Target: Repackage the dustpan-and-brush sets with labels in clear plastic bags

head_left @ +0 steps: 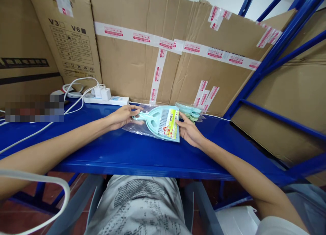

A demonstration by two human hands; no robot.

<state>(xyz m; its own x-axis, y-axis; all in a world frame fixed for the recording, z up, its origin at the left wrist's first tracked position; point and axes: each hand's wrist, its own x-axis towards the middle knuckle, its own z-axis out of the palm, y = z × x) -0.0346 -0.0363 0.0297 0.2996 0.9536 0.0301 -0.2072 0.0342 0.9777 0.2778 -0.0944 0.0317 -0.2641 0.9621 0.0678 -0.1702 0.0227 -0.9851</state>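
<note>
Dustpan-and-brush set (155, 121) in clear wrap, held over the blue desk (122, 157), long axis running left to right. The left hand's (121, 118) fingers pinch its handle end; the right hand's (192, 132) grip the broad end, equally near.

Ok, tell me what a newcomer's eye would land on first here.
Probably the pale turquoise dustpan-and-brush set in clear plastic, held between the left hand and right hand above the vivid blue table. Next, likely the big cardboard sheet standing behind, crossed by white tape with red print.
</note>
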